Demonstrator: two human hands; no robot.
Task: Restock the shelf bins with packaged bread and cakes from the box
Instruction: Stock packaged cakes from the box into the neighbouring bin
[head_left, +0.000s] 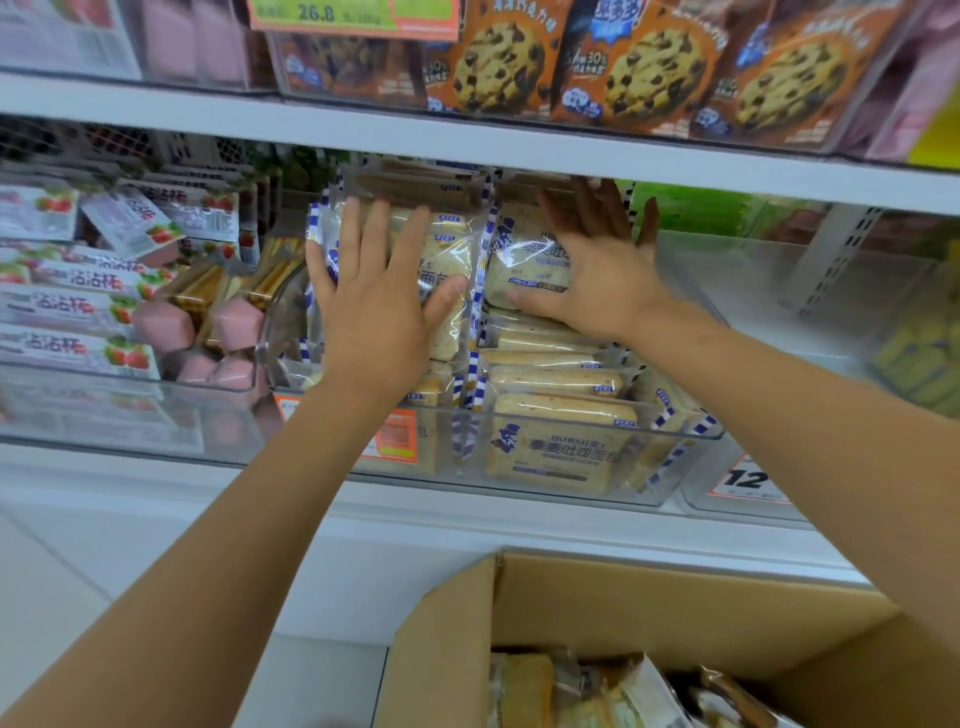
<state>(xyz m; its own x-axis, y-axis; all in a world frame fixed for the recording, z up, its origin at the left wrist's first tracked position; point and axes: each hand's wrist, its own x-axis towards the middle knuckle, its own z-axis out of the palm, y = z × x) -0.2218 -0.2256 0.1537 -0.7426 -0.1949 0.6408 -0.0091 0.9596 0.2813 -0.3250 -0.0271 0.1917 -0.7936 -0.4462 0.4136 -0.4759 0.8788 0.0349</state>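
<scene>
A clear plastic shelf bin (571, 491) on the middle shelf is stacked with several blue-and-white wrapped toast bread packs (558, 457). My left hand (382, 306) lies flat with straight fingers on the top pack of the left stack (449, 260). My right hand (597, 270) presses flat on the top pack of the right stack (524, 265), its fingers reaching under the shelf above. A cardboard box (649, 608) stands open at the bottom right, with more wrapped bread and cake packs (597, 696) inside.
To the left sit pink cake packs (228, 332) and strawberry-printed boxes (67, 306) in another bin. The white shelf above (467, 140) carries cookie boxes (498, 62). An almost bare clear bin (769, 291) lies on the right, with green packs (924, 358) beyond.
</scene>
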